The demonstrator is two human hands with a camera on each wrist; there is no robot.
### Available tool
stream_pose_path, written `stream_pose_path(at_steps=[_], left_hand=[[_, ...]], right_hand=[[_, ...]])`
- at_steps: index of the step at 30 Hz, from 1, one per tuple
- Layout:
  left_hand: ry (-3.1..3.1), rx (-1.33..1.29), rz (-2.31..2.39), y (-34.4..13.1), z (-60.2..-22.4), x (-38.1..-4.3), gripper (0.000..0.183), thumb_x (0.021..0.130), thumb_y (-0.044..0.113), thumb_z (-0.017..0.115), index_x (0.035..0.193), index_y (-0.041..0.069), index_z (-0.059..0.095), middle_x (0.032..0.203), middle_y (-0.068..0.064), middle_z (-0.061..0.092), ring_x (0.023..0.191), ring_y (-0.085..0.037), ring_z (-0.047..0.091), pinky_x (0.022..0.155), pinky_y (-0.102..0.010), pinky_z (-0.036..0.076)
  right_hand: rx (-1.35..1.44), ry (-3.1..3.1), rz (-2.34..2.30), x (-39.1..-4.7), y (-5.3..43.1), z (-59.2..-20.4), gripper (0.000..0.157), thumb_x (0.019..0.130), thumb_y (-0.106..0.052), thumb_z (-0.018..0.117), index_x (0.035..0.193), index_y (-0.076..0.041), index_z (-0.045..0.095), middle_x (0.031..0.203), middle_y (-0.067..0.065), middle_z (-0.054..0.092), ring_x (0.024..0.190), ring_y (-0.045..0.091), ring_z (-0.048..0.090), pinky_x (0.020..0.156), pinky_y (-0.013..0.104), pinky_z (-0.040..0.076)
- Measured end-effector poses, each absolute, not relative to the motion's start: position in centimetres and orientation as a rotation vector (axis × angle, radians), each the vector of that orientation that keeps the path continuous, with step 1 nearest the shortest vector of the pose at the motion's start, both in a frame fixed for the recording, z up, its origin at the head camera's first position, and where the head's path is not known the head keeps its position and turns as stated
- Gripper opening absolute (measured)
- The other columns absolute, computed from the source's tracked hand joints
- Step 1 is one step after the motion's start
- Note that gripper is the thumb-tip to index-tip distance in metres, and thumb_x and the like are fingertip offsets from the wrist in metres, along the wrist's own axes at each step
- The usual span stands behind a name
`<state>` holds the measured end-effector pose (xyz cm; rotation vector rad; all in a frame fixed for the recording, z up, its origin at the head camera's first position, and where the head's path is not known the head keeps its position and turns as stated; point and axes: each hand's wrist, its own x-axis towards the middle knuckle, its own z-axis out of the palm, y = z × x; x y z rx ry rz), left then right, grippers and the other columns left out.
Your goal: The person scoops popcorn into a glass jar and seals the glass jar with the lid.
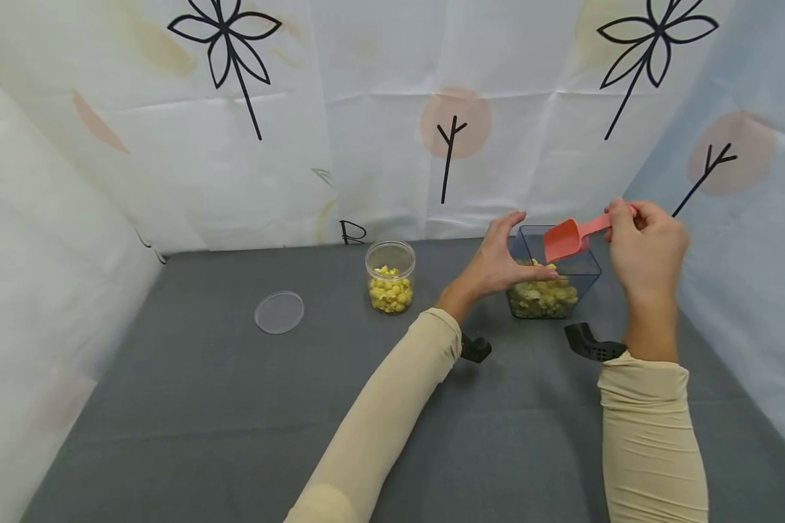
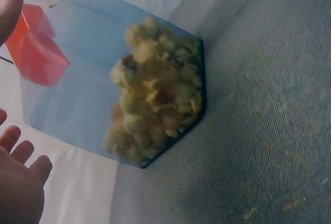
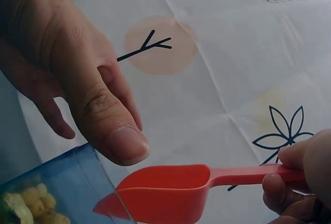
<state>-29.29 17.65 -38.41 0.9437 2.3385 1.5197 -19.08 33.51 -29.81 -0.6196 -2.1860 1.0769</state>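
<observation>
My right hand (image 1: pixel 649 247) pinches the handle of a coral-red scoop (image 1: pixel 565 240). Its bowl is tilted at the mouth of a clear square container (image 1: pixel 587 285), above the popcorn (image 1: pixel 544 296) inside. In the right wrist view the scoop's bowl (image 3: pixel 170 193) shows no popcorn, and its tip is seen through the container wall. At the container's left side my left hand (image 1: pixel 500 260) is spread, thumb across the front near the rim and fingers behind. The left wrist view shows its fingers (image 2: pixel 23 154) straight and apart from the wall; contact at the rim cannot be told.
A round clear jar (image 1: pixel 390 280), partly filled with yellow popcorn, stands left of the container. Farther left a clear round lid (image 1: pixel 279 312) lies flat on the grey tabletop (image 1: pixel 235 407). Patterned white cloth (image 1: pixel 366 145) hangs behind and at both sides. Small yellow crumbs (image 2: pixel 295 203) lie near the container.
</observation>
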Motion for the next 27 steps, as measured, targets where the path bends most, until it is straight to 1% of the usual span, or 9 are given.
stream_pose_path(at_steps=[4, 7, 12, 16, 20, 27], left_hand=[[2.333, 0.953, 1.489, 18.1, -38.9, -29.6, 0.109, 0.077, 0.046, 0.088, 0.163, 0.035, 0.022, 0.171, 0.011, 0.016, 0.155, -0.017, 0.031, 0.119, -0.046, 0.041], [2.324, 0.979, 1.462, 18.4, -39.2, -29.8, 0.11, 0.078, 0.046, 0.088, 0.163, 0.033, 0.02, 0.171, 0.01, 0.016, 0.156, -0.015, 0.028, 0.12, -0.045, 0.039], [2.323, 1.011, 1.434, 19.0, -39.6, -29.9, 0.111, 0.079, 0.045, 0.087, 0.164, 0.03, 0.018, 0.171, 0.007, 0.017, 0.156, -0.016, 0.027, 0.121, -0.045, 0.039], [2.324, 0.982, 1.439, 19.2, -39.7, -29.8, 0.11, 0.079, 0.047, 0.086, 0.164, 0.031, 0.019, 0.171, 0.009, 0.018, 0.156, -0.016, 0.029, 0.12, -0.046, 0.04], [2.321, 0.956, 1.432, 19.4, -39.7, -29.6, 0.11, 0.08, 0.047, 0.085, 0.164, 0.031, 0.018, 0.171, 0.008, 0.018, 0.155, -0.017, 0.031, 0.119, -0.045, 0.041], [2.295, 0.916, 1.458, 19.3, -39.4, -29.4, 0.107, 0.081, 0.045, 0.085, 0.164, 0.03, 0.019, 0.17, 0.006, 0.02, 0.154, -0.02, 0.033, 0.119, -0.045, 0.042]], right_hand=[[-0.628, -2.26, 1.003, -19.1, 33.8, -30.3, 0.048, 0.103, -0.052, 0.049, 0.116, -0.012, 0.074, 0.058, -0.033, 0.047, 0.056, 0.003, 0.041, 0.05, 0.021, 0.031], [-0.626, -2.301, 0.949, -19.1, 33.9, -30.7, 0.05, 0.104, -0.052, 0.047, 0.12, -0.012, 0.074, 0.058, -0.036, 0.044, 0.056, 0.001, 0.04, 0.051, 0.02, 0.032], [-0.625, -2.335, 0.909, -19.1, 34.1, -31.4, 0.05, 0.105, -0.051, 0.046, 0.118, -0.011, 0.073, 0.058, -0.037, 0.042, 0.056, 0.002, 0.039, 0.051, 0.022, 0.032], [-0.628, -2.327, 0.906, -19.0, 34.3, -32.1, 0.051, 0.104, -0.052, 0.047, 0.115, -0.01, 0.073, 0.058, -0.035, 0.042, 0.058, 0.005, 0.039, 0.052, 0.023, 0.031], [-0.621, -2.32, 0.9, -18.8, 34.3, -32.9, 0.052, 0.105, -0.052, 0.046, 0.116, -0.009, 0.072, 0.061, -0.034, 0.041, 0.061, 0.006, 0.039, 0.054, 0.023, 0.031], [-0.57, -2.318, 0.886, -18.7, 34.2, -33.6, 0.05, 0.106, -0.049, 0.046, 0.12, -0.008, 0.072, 0.065, -0.031, 0.041, 0.062, 0.004, 0.039, 0.057, 0.021, 0.032]])
